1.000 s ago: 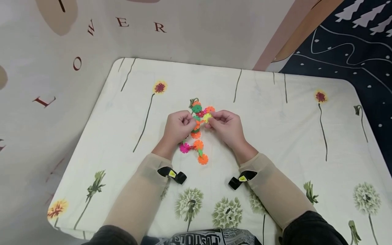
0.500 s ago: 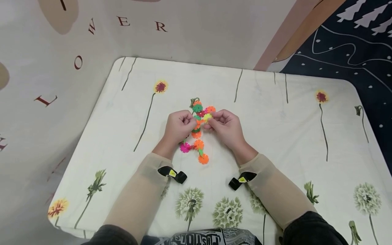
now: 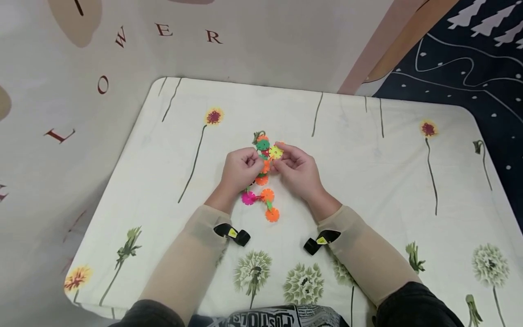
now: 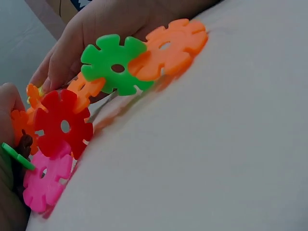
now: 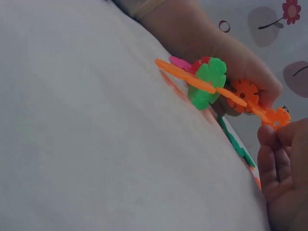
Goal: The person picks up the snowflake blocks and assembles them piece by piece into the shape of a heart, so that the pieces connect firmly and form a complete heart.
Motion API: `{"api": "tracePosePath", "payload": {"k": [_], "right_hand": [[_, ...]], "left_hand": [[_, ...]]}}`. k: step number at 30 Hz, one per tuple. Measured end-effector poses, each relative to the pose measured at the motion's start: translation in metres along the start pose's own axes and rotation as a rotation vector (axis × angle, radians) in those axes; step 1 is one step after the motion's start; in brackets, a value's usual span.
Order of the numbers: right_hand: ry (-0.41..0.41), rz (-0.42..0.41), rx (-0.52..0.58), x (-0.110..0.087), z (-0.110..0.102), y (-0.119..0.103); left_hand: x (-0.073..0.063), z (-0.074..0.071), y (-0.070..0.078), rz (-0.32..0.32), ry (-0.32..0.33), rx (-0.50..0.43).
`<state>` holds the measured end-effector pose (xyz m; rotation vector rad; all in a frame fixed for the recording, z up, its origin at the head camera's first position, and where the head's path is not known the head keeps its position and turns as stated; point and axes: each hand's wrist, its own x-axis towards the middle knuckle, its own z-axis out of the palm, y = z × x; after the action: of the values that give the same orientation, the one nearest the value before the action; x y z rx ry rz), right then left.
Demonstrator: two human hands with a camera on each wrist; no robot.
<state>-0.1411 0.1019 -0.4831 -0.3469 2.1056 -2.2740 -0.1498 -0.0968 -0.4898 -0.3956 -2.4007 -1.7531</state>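
A chain of interlocking plastic flower discs lies between the hands in the head view. My left hand point(image 3: 241, 168) grips the chain at an orange disc point(image 3: 266, 166). Thumb and fingers of my right hand point(image 3: 297, 170) pinch the chain's end, around a yellow disc point(image 3: 276, 152) that faces up. In the right wrist view an orange disc point(image 5: 277, 117) sits right at the right fingertips. From the left hand hangs a tail with a pink disc point(image 4: 48, 177), a red disc point(image 4: 64, 124), a light green disc point(image 4: 115, 65) and an orange disc point(image 4: 169, 49).
Beyond the hands, a dark green disc point(image 3: 263, 145) and further discs lie on the white tablecloth point(image 3: 359, 163), which is printed with flowers. A lettered pale wall covering point(image 3: 261, 54) stands behind the table, with a dark blue panel point(image 3: 457, 68) at right.
My right fingers have shifted upward and the yellow disc is turned more fully to the head view. The near tail of the chain has moved slightly right and toward me.
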Motion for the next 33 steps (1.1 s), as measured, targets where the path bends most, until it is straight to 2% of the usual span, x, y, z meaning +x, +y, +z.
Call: {"api": "tracePosePath", "payload": {"k": [5, 13, 17, 21, 24, 27, 29, 31, 33], "right_hand": [[0.004, -0.044, -0.067, 0.0007, 0.0006, 0.0018], [0.009, -0.018, -0.097, 0.0017, 0.0016, 0.0006], [-0.021, -0.015, -0.144, 0.0011, 0.0021, -0.0001], [-0.073, -0.040, -0.200, 0.0006, 0.0017, 0.0014], [-0.111, -0.087, -0.243, 0.0005, 0.0003, 0.0031], [-0.086, -0.158, -0.362, 0.0019, -0.0017, 0.0035], [-0.033, -0.189, -0.498, 0.0039, -0.0032, 0.0031], [0.008, -0.168, -0.661, 0.0055, -0.0047, 0.0024], [-0.018, -0.115, -0.834, 0.0067, -0.0059, 0.0016]], "left_hand": [[0.0006, 0.0013, 0.0000, -0.015, -0.008, 0.009], [0.0017, -0.0002, 0.0020, -0.059, -0.027, -0.028], [0.0021, -0.0018, 0.0051, -0.092, -0.061, -0.045], [0.0019, -0.0019, 0.0047, -0.080, -0.099, -0.044], [0.0025, -0.0006, 0.0026, -0.074, -0.104, -0.038], [0.0030, 0.0003, 0.0013, -0.084, -0.084, -0.034], [0.0033, 0.0006, 0.0011, -0.093, -0.072, -0.041], [0.0034, 0.0009, 0.0012, -0.102, -0.061, -0.047], [0.0038, 0.0014, 0.0012, -0.106, -0.051, -0.050]]}}
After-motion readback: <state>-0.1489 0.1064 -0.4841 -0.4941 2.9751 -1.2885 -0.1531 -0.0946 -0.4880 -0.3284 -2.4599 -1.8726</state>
